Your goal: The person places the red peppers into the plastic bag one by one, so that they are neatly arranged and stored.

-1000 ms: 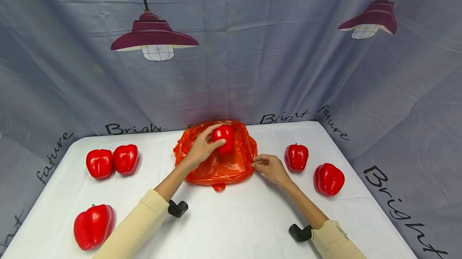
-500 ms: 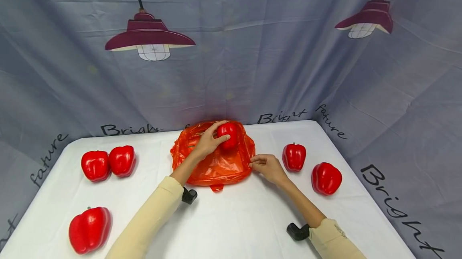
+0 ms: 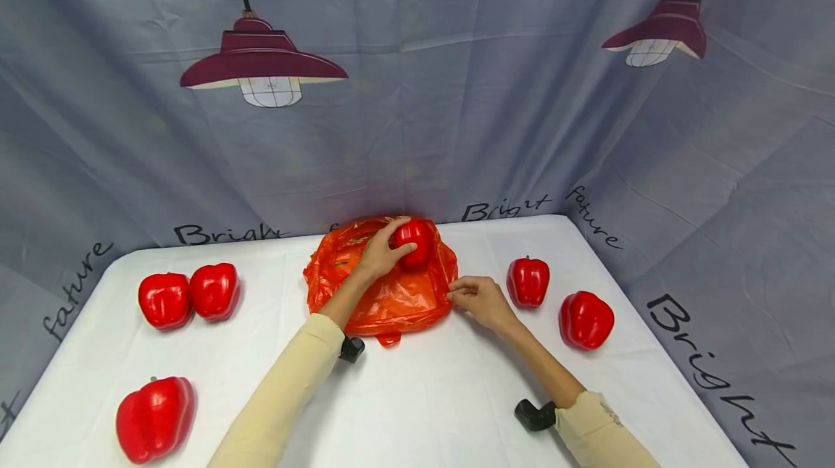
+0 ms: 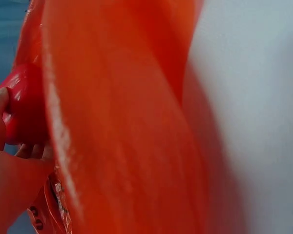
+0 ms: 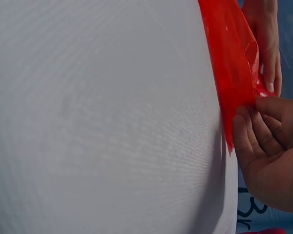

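An orange-red plastic bag (image 3: pixel 398 303) lies spread with its mouth open at the back middle of the white table. My left hand (image 3: pixel 380 253) grips a red bell pepper (image 3: pixel 414 242) inside the bag's mouth, toward its back right. In the left wrist view, thumb and fingers lie round the pepper (image 4: pixel 29 105), and the bag (image 4: pixel 117 122) fills much of the picture. My right hand (image 3: pixel 481 301) pinches the bag's right rim; the right wrist view shows the fingers of that hand (image 5: pixel 273 146) closed on the bag's edge (image 5: pixel 232 63).
Two red peppers stand side by side at the back left, one (image 3: pixel 165 301) beside the other (image 3: pixel 214 291). A larger one (image 3: pixel 155 419) is at the front left. To the right of my right hand are two more peppers (image 3: pixel 528 282) (image 3: pixel 586 320). A curtain (image 3: pixel 404 127) hangs behind the table.
My left hand, with the pepper, has moved a little right within the bag. My right hand keeps its hold on the rim. The whole view has shifted slightly.
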A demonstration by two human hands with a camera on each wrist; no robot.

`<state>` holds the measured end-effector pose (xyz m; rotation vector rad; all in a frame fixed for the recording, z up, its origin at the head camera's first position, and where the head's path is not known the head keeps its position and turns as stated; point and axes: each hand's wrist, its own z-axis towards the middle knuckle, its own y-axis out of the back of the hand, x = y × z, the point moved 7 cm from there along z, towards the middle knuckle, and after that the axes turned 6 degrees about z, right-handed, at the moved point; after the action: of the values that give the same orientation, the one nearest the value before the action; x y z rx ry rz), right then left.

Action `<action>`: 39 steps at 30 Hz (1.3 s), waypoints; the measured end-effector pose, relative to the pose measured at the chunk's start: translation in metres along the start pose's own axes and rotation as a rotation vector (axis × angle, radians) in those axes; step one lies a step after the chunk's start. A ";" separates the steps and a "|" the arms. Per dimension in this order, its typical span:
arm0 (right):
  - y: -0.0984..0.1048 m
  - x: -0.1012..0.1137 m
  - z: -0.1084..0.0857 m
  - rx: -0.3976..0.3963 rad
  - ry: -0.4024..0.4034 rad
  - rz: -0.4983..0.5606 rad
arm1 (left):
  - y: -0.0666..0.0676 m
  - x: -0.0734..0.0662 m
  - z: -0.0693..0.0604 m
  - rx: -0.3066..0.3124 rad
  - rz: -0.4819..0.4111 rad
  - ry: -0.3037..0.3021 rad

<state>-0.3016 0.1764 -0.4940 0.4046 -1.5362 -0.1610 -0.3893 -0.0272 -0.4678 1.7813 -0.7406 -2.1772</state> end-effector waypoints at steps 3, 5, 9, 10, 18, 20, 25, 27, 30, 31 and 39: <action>0.000 0.000 0.000 0.002 -0.003 -0.007 | -0.002 0.001 0.000 -0.007 0.028 0.011; 0.000 0.000 0.000 0.005 -0.009 -0.005 | -0.003 0.003 -0.001 -0.021 0.017 0.035; -0.001 0.001 0.001 0.009 -0.005 -0.008 | -0.003 0.007 -0.002 -0.055 -0.009 0.092; 0.000 0.002 0.001 0.005 -0.008 -0.009 | -0.003 0.008 -0.001 -0.059 -0.007 0.102; 0.000 0.001 0.001 0.002 -0.007 -0.013 | -0.004 0.010 0.001 -0.053 -0.023 0.150; 0.000 0.001 0.002 0.004 -0.004 -0.010 | -0.004 0.009 0.001 -0.048 -0.043 0.154; 0.000 0.002 0.002 0.006 0.003 -0.005 | -0.004 0.009 0.001 -0.040 -0.090 0.156; 0.001 0.001 0.002 0.007 0.001 -0.003 | -0.003 0.009 0.001 -0.040 -0.103 0.154; 0.001 0.001 0.002 0.003 -0.009 0.000 | 0.001 0.009 -0.001 -0.037 -0.109 0.151; 0.001 0.001 0.002 0.001 -0.013 0.002 | 0.002 0.008 -0.002 -0.036 -0.112 0.148; 0.000 0.002 0.000 -0.003 -0.042 -0.013 | 0.017 -0.003 -0.019 -0.015 -0.145 0.099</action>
<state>-0.3015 0.1759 -0.4924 0.4116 -1.5746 -0.1826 -0.3727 -0.0443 -0.4592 1.9760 -0.5882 -2.1569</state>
